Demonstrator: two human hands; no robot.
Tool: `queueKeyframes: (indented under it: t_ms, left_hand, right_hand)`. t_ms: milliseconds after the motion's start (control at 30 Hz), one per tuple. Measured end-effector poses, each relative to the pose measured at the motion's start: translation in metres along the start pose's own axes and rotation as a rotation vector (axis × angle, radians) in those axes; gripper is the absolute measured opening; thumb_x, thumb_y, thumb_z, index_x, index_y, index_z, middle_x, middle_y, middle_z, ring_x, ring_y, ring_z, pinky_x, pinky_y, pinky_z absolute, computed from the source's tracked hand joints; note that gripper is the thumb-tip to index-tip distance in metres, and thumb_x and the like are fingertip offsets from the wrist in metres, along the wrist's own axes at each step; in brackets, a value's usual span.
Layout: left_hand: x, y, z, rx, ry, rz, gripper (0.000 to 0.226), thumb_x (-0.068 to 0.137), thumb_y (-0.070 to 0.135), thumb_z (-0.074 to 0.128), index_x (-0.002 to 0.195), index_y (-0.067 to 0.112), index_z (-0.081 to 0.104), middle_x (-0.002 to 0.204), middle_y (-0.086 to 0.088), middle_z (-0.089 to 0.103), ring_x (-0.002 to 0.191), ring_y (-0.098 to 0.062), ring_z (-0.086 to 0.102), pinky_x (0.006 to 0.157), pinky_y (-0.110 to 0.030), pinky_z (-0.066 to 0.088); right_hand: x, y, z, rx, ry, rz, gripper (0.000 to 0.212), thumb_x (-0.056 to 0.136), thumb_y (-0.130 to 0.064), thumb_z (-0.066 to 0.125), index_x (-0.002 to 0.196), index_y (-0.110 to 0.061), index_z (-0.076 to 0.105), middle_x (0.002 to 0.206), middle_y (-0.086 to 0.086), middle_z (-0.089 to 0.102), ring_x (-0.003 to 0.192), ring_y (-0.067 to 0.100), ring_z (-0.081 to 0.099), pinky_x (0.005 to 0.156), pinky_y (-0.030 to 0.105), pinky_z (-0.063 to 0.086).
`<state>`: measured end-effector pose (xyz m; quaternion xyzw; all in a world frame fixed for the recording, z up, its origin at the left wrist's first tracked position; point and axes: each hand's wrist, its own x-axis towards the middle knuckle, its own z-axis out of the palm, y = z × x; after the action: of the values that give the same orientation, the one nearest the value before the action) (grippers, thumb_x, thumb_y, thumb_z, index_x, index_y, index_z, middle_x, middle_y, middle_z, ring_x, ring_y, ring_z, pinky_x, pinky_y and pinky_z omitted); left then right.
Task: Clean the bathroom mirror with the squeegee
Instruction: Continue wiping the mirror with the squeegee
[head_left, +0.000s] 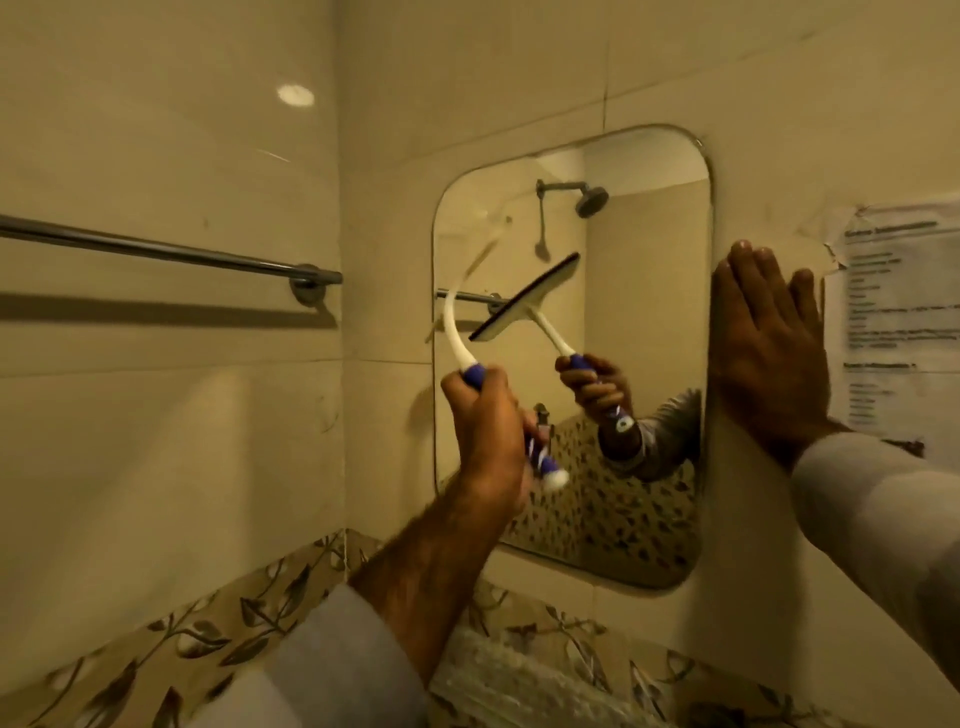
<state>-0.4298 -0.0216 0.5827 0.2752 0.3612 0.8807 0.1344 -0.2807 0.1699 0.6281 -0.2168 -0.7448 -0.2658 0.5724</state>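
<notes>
Nearest, two pale sleeves come up from the bottom edge. L hand (485, 415) is clenched around the blue grip of the squeegee (457, 332), fist raised in front of the mirror's lower-left part. White neck of the squeegee curves up and left from the fist; its head is blurred near the mirror's left edge, so can't tell if the blade touches the glass. R hand (763, 353) is released, fingers spread, palm flat on the wall tile just beside the mirror's right edge. Mirror (644, 493), rounded corners, hangs on the cream tiled wall & reflects the squeegee blade, the gripping hand, a shower head and pebble-pattern tile. Printed paper sheet (898, 322) is stuck to the wall right of the flat hand, text too blurred to read. Chrome towel bar (156, 249) runs along the left wall, well apart from the mirror. Leaf-pattern tile border (208, 639) runs below.
</notes>
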Motion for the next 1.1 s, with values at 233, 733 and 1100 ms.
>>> queueKeyframes:
  t_ms: [233,733,1100]
  left_hand:
    - [0.061,0.082,0.056,-0.183,0.115,0.021,0.038,0.097,0.019,0.045,0.134,0.011,0.038,0.103,-0.018,0.060,0.071,-0.026,0.071,0.061,-0.041,0.062]
    - [0.099,0.114,0.111,-0.001,-0.017,-0.033,0.031,0.100,0.030,0.043,0.113,0.003,0.047,0.103,-0.018,0.065,0.097,-0.036,0.070,0.055,-0.038,0.061]
    - [0.091,0.095,0.127,-0.019,0.008,-0.067,0.041,0.099,0.022,0.042,0.136,0.005,0.036,0.125,-0.023,0.060,0.102,-0.037,0.068,0.080,-0.051,0.061]
  right_hand:
    - [-0.001,0.001,0.001,0.016,0.011,-0.006,0.057,0.098,-0.012,0.037,0.153,0.001,0.024,0.162,0.020,0.018,0.151,0.035,0.010,0.123,0.055,0.009]
    - [-0.002,0.006,0.006,0.007,0.015,-0.012,0.067,0.092,-0.018,0.042,0.154,0.000,0.023,0.162,0.019,0.018,0.152,0.033,0.010,0.123,0.055,0.010]
    - [-0.002,0.008,0.011,-0.010,0.003,0.003,0.066,0.093,-0.022,0.034,0.155,-0.003,0.020,0.163,0.016,0.015,0.153,0.031,0.008,0.124,0.053,0.009]
